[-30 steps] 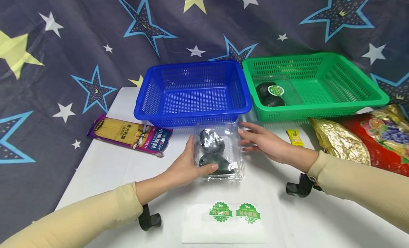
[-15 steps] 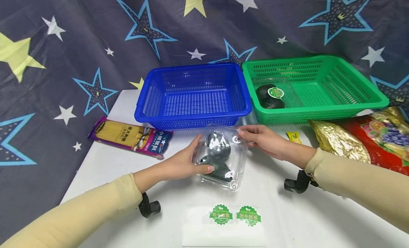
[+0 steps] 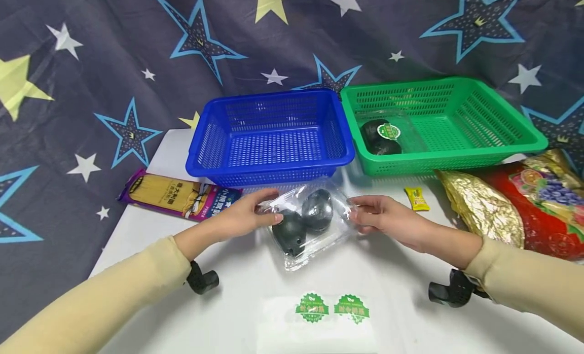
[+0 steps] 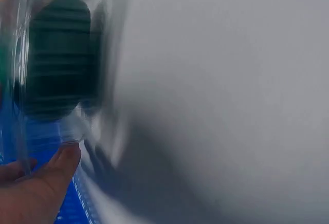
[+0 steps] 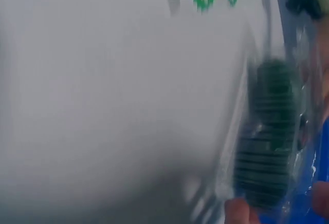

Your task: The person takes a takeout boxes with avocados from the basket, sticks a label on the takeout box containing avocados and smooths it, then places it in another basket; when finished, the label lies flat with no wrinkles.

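Both hands hold a clear plastic clamshell box tilted over the white table, with two dark green avocados inside. My left hand pinches its left end, thumb on the near face. The right hand grips the opposite end between thumb and fingers. In the left wrist view, the left thumb lies at the box edge beside a blurred avocado. The right wrist view shows the box on its side, with a right fingertip at its lower edge.
Behind stand a blue basket and a green basket holding another stickered box. A pasta packet lies left; a yellow sachet and a red-gold bag lie right. Two green stickers are on a sheet in front.
The box has turned and tilted between the hands, its near end swinging left. My left hand has moved up and left along it; the right hand has shifted slightly right and down.
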Motion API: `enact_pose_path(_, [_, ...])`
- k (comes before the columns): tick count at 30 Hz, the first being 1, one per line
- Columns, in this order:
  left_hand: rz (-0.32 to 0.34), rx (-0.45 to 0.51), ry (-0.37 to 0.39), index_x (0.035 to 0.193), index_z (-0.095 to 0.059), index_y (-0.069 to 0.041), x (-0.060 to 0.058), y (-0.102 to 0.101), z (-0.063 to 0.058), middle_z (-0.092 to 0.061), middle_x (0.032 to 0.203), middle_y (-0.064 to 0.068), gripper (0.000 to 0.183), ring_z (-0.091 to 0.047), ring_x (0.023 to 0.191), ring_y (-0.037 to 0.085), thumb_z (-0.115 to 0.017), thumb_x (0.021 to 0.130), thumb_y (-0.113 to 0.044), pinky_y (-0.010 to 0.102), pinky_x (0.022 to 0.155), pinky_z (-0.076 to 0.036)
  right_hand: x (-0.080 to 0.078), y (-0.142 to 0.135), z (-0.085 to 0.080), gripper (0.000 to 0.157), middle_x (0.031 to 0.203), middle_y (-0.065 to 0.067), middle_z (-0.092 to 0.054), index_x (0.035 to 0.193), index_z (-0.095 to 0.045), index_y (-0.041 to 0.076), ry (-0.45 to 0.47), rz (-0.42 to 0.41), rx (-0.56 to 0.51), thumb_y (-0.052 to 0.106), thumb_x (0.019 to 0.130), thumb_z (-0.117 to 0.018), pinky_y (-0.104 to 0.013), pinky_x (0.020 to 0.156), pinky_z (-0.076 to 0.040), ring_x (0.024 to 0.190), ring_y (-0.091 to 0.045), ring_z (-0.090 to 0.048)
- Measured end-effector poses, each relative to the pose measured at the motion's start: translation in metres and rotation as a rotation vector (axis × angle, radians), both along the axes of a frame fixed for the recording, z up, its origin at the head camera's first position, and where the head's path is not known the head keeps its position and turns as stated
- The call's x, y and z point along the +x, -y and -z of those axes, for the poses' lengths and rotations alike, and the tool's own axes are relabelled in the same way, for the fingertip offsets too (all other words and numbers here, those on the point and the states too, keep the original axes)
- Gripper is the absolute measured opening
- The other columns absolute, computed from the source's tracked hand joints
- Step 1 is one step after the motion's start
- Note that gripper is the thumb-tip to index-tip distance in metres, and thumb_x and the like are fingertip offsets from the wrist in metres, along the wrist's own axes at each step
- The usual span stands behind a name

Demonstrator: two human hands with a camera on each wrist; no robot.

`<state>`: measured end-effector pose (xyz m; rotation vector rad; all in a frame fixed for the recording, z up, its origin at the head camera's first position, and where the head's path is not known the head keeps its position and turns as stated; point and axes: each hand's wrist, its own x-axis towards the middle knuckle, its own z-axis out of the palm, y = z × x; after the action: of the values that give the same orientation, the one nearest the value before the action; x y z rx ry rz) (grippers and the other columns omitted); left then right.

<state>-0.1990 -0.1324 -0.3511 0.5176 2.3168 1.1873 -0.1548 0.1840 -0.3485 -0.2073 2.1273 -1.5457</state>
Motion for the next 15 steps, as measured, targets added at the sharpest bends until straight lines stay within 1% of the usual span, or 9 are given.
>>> enact_pose_path(4, [-0.065, 0.006, -0.01, 0.148, -0.031, -0.006, -0.011, -0.001, 0.001, -0.037, 0.149, 0.014, 0.07, -0.043, 0.13, 0.036, -0.065, 0.091, -0.029, 0.047, 0.105, -0.037, 0.013, 0.006, -0.002, 0.074, 0.118, -0.021, -0.058, 0.145, -0.022, -0.011, 0.026, 0.027, 0.043, 0.023, 0.093, -0.062, -0.035, 0.089, -0.05, 0.092, -0.022, -0.063])
enact_pose_path(9, [-0.191, -0.027, -0.031, 0.145, -0.036, -0.006, -0.02, -0.005, 0.006, -0.042, 0.146, 0.012, 0.072, -0.041, 0.132, 0.031, -0.064, 0.09, -0.04, 0.045, 0.105, -0.038, 0.026, 0.015, -0.005, 0.084, 0.116, -0.018, -0.057, 0.147, -0.015, -0.008, 0.044, 0.062, 0.084, 0.029, 0.091, -0.065, -0.038, 0.089, -0.05, 0.089, -0.023, -0.063])
enact_pose_path(12, [-0.237, -0.016, -0.021, 0.146, -0.036, -0.008, -0.018, -0.006, 0.007, -0.043, 0.145, 0.011, 0.071, -0.043, 0.131, 0.029, -0.063, 0.09, -0.044, 0.042, 0.103, -0.04, 0.029, 0.017, -0.006, 0.085, 0.119, -0.02, -0.056, 0.148, -0.014, -0.008, 0.028, 0.061, 0.095, 0.03, 0.091, -0.064, -0.038, 0.089, -0.05, 0.092, -0.023, -0.063])
enact_pose_path(15, [-0.227, 0.013, 0.002, 0.148, -0.031, -0.01, -0.009, -0.003, 0.004, -0.041, 0.147, 0.012, 0.075, -0.043, 0.132, 0.03, -0.06, 0.09, -0.048, 0.044, 0.104, -0.039, 0.028, 0.015, -0.008, 0.084, 0.128, -0.024, -0.051, 0.149, -0.014, -0.006, -0.008, 0.053, 0.123, 0.034, 0.092, -0.063, -0.041, 0.092, -0.049, 0.105, -0.028, -0.061])
